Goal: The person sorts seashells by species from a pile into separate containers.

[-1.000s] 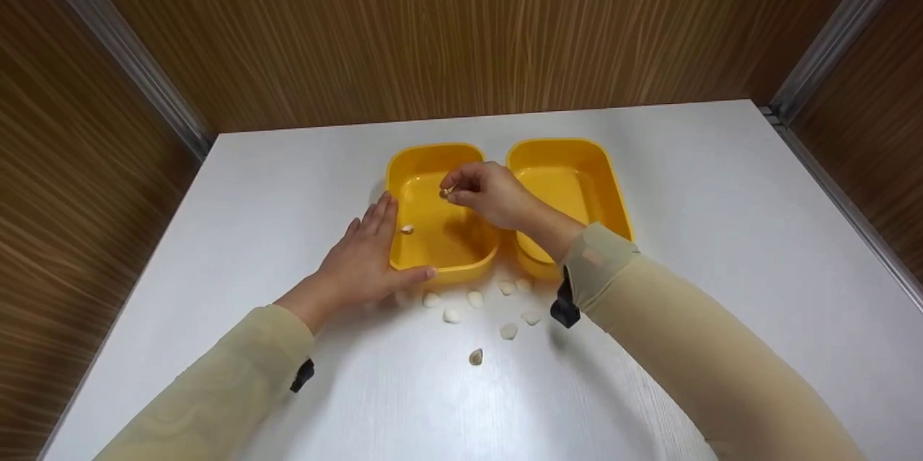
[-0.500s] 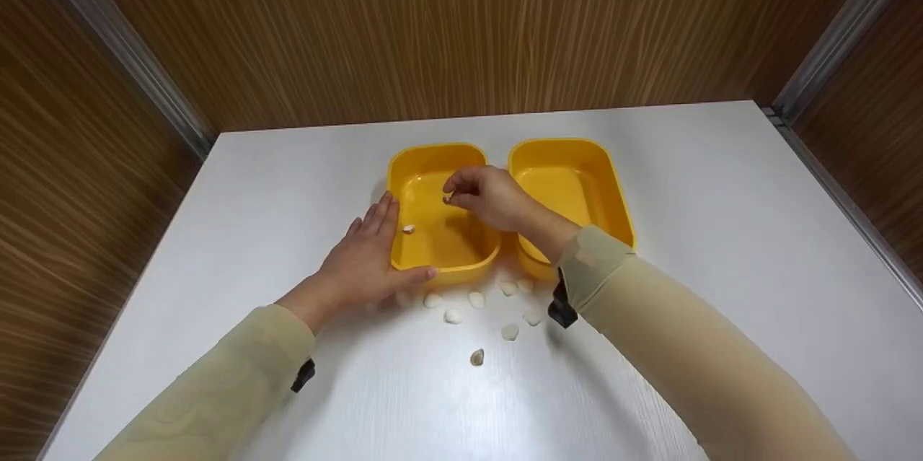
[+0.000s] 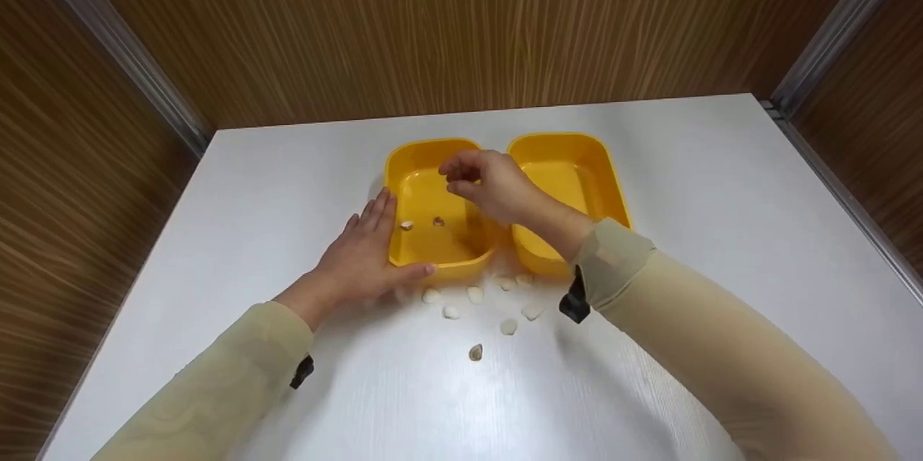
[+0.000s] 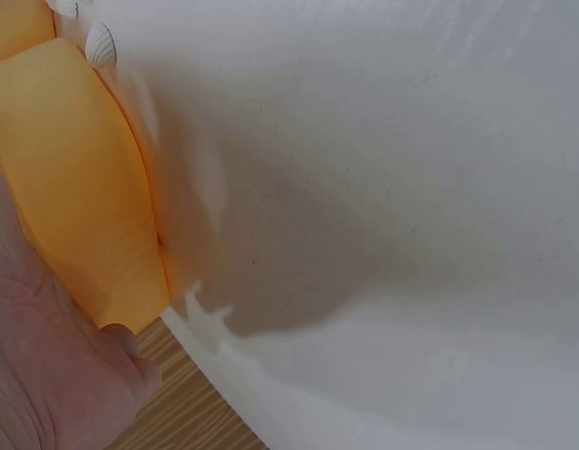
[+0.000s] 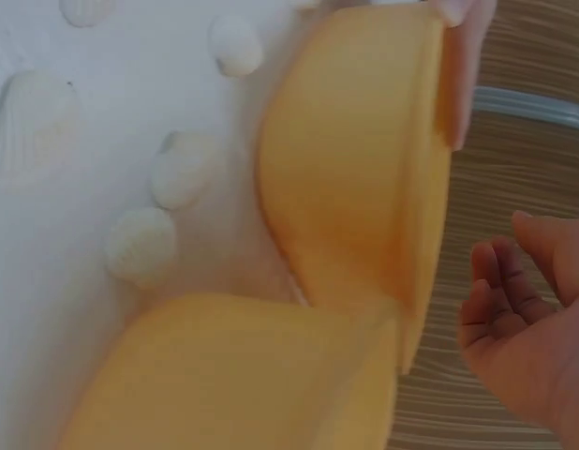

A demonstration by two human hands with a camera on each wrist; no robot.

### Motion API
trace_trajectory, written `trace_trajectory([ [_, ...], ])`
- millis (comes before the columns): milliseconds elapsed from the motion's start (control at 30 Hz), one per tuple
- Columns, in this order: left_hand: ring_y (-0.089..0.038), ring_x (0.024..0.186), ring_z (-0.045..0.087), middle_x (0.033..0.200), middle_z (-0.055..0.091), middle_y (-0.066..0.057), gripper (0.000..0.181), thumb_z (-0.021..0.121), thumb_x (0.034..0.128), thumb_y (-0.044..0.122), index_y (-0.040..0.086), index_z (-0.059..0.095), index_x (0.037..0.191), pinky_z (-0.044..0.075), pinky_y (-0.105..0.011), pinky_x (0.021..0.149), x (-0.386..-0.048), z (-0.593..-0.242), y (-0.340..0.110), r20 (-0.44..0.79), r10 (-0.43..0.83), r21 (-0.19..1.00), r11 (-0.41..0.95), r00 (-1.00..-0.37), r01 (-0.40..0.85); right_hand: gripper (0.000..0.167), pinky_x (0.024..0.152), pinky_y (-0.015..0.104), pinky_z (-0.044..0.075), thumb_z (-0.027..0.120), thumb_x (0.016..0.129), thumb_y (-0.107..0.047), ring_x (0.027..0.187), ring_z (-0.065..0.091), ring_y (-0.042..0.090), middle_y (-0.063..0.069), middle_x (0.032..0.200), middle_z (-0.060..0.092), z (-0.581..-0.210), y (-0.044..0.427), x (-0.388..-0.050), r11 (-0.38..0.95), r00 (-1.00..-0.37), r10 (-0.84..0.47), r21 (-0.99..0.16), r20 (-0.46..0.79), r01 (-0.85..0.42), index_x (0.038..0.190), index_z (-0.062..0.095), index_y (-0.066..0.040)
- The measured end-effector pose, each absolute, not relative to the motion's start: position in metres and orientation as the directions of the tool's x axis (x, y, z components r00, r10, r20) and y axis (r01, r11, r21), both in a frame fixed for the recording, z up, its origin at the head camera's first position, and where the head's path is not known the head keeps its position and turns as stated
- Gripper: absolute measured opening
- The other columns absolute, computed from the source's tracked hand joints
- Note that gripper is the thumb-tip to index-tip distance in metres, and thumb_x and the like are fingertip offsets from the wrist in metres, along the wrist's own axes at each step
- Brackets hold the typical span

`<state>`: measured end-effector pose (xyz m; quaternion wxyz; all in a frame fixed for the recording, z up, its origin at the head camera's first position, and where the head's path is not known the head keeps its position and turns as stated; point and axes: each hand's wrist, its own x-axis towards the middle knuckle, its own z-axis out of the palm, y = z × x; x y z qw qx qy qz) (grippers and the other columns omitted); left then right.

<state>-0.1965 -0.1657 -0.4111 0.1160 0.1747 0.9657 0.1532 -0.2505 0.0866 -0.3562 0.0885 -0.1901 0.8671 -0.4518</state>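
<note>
My left hand (image 3: 353, 262) rests along the left side and front corner of the left yellow tub (image 3: 456, 271), fingers straight and thumb on the front rim. Above that tub's right side is my right hand (image 3: 497, 187), its fingers loosely bent and apart from the thumb. The right wrist view shows nothing between those fingers. On the tub's floor lie a pale seashell (image 3: 407, 226) near the left wall and a small brown seashell (image 3: 438, 221) further in.
The right yellow tub (image 3: 566, 187) stands beside the left one, partly hidden by my right forearm. Several white seashells (image 3: 474, 294) lie scattered on the white table (image 3: 303, 165) in front of the tubs, with a brown seashell (image 3: 476, 353) nearest me. Wood-grain panels (image 3: 461, 28) enclose the table.
My right hand has let go of the small brown seashell, which now lies on the left tub's floor. The hand has risen slightly with its fingers parted. My left hand stays put.
</note>
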Motion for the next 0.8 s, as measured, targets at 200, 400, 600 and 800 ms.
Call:
trace_trajectory([
  [200,-0.025,0.163,-0.006,0.177,-0.012,-0.009,0.132,0.05,0.0865,0.091,0.006,-0.011,0.168,0.003,-0.052,0.13,-0.197,-0.409,-0.166,-0.154,0.371,0.355,0.886,-0.916,0.299,0.02,0.093,0.032,0.057,0.068,0.105,-0.011,0.101,0.064,0.021,0.005,0.112,0.07,-0.333,0.1,-0.227,0.447,-0.867,-0.477,-0.81,0.142,-0.379,0.125,0.071,-0.008],
  [400,-0.025,0.164,-0.005,0.177,-0.012,-0.009,0.134,0.049,0.0851,0.092,0.007,-0.011,0.168,0.004,-0.052,0.13,-0.197,-0.407,-0.165,-0.156,0.362,0.355,0.889,-0.919,0.289,0.016,0.088,0.039,0.056,0.071,0.103,-0.009,0.095,0.064,0.021,0.003,0.105,0.072,-0.324,0.117,-0.201,0.392,-0.821,-0.527,-0.794,0.22,-0.464,0.119,0.073,-0.007],
  [600,-0.025,0.164,-0.005,0.177,-0.013,-0.009,0.136,0.046,0.083,0.095,0.007,-0.012,0.168,0.004,-0.051,0.13,-0.197,-0.408,-0.165,-0.164,0.364,0.349,0.891,-0.917,0.291,0.015,0.084,0.036,0.056,0.074,0.101,-0.008,0.091,0.064,0.019,0.0,0.102,0.073,-0.332,0.135,-0.177,0.377,-0.802,-0.55,-0.789,0.231,-0.486,0.116,0.075,-0.008],
  [800,-0.026,0.164,-0.004,0.177,-0.011,-0.01,0.136,0.049,0.0831,0.094,0.006,-0.01,0.168,0.005,-0.052,0.13,-0.196,-0.408,-0.164,-0.156,0.367,0.355,0.887,-0.917,0.295,0.014,0.079,0.028,0.055,0.078,0.098,-0.009,0.088,0.064,0.018,-0.003,0.1,0.074,-0.354,0.147,-0.152,0.374,-0.785,-0.592,-0.8,0.183,-0.468,0.113,0.076,-0.01],
])
